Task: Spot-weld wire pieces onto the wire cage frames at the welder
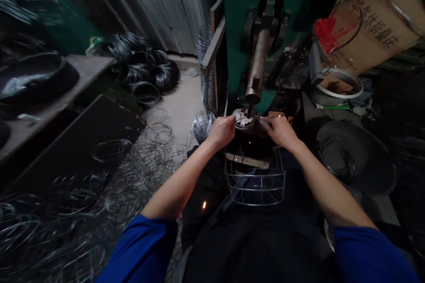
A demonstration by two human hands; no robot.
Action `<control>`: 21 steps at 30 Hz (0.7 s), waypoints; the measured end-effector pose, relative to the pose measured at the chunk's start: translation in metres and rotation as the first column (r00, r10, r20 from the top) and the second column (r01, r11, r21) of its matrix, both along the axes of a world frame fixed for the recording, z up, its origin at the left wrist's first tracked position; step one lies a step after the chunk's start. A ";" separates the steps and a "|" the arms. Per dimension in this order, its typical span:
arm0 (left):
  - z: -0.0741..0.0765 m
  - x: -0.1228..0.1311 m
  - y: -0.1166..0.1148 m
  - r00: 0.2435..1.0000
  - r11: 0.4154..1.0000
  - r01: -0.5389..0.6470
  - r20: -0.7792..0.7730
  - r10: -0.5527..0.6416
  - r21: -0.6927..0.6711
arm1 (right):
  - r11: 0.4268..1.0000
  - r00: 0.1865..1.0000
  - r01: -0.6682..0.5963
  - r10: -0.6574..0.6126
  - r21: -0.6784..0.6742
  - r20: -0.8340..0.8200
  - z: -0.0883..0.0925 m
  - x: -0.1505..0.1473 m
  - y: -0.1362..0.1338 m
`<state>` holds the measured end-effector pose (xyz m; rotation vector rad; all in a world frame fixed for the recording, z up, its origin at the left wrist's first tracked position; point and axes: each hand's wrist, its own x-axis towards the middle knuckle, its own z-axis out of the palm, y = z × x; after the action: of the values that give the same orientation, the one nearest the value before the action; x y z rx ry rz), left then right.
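Observation:
My left hand [222, 133] is closed, thumb and finger pinched at the left side of a wire basket [256, 189]. From the other side, my right hand [281, 131] grips the same basket near its upper end, though the exact wires in its fingers are dark and hard to make out. The metal grid of the basket hangs between my forearms toward my lap. Just between my hands, the tip of a spot welder's thick metal arm [257, 67] points down at the work. Whitish crumpled material [242, 117] lies by the tip. Small orange sparks fly below.
Coils of dark wire [146, 68] are piled on the floor at the left, with loose wire pieces [146, 163] strewn nearer. A round wire bundle [203, 126] stands beside my left hand. On the right are a black basin [368, 159], a metal bowl [357, 90] and a cardboard box [375, 22].

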<state>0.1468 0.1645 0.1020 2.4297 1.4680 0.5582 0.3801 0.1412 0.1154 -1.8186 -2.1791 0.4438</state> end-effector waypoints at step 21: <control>-0.017 -0.019 -0.019 0.934 0.986 -0.050 0.341 0.103 -0.160 | 0.975 0.756 0.087 -0.199 -0.206 -0.623 -0.008 0.002 -0.051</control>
<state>0.1279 0.1451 0.0849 2.0380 1.4006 0.8168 0.3817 0.0904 0.1078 -1.5662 -1.5483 1.0613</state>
